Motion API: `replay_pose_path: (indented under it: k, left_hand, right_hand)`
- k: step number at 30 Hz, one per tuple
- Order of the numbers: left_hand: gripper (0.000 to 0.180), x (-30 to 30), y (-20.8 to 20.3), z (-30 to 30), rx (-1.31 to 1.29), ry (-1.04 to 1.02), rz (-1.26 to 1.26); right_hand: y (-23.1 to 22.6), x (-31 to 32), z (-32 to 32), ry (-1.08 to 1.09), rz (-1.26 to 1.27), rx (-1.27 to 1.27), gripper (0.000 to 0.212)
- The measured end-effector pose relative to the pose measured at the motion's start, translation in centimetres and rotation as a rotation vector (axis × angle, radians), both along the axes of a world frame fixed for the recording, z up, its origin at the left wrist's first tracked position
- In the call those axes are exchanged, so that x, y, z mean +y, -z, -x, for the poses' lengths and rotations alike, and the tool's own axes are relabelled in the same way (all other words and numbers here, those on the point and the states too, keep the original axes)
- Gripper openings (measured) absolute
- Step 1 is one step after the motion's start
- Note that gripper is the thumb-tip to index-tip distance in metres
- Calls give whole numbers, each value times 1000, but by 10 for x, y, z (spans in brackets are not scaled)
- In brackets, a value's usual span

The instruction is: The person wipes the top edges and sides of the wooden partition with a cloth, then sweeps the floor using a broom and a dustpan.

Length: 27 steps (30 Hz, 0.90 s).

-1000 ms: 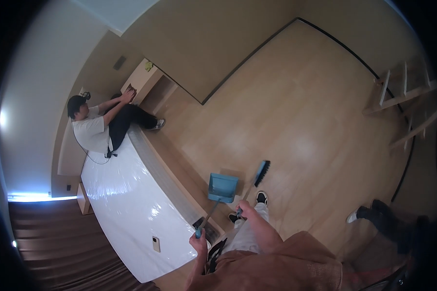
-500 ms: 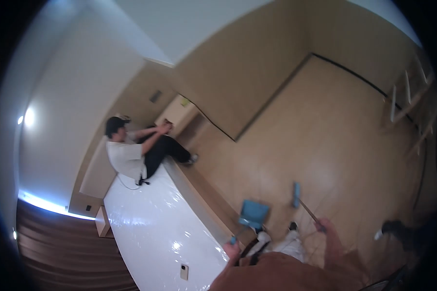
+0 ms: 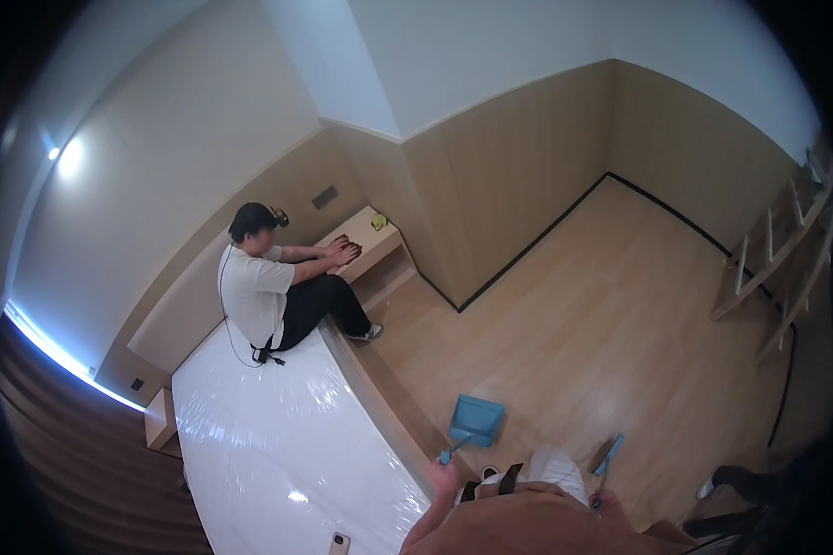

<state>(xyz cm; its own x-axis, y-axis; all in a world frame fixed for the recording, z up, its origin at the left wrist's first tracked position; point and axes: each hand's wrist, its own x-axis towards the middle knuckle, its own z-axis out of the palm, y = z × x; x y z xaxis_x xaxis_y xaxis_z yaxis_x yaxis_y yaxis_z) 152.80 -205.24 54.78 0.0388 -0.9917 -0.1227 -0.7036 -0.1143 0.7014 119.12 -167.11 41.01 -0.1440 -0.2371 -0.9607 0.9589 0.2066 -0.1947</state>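
Note:
A blue dustpan (image 3: 478,413) hangs over or rests on the floor beside the bed; I cannot tell which. My left hand (image 3: 442,475) is closed round the top of its handle, near the bed's edge. To the right, my right hand (image 3: 607,505) grips the handle of a small broom (image 3: 608,456) with a blue head. The broom head is close to my feet, apart from the dustpan. My fingers on the right are partly hidden behind the handle and my arm.
A person (image 3: 259,273) sits on the plastic-covered mattress (image 3: 278,435), hands at a nightstand (image 3: 375,242). A phone (image 3: 340,543) lies on the mattress. A wooden ladder-like frame (image 3: 768,254) stands at the right wall. Another person's shoe (image 3: 706,487) shows at the lower right.
My right hand has drawn the broom nearer to my body and to the right. The dustpan stays in my left hand. The seated person's hands now lie over the nightstand. The view has tilted.

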Motion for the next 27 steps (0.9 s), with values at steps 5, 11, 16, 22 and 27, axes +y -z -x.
replay_pose_path:
  k: [5, 11, 16, 22, 27]
  left_hand:
    - [39, -9, 11, -8, 102, -75, 0]
    - [46, -42, 16, -15, -52, -33, -25]
    - [50, -75, -1, -19, -144, -96, -138]
    - [55, -139, -6, -4, -213, -106, -138]
    - [64, -191, 8, -7, -402, -148, -83]
  right_hand:
    - [13, -14, -19, -272, -16, 108, 19]
    - [-119, -79, -54, -1110, -58, 1078, 28]
    - [-94, -155, -13, -1220, -106, 956, 29]
    - [-55, -266, 50, -1319, -86, 800, 31]
    - [8, -348, 93, -1549, -28, 751, 33]
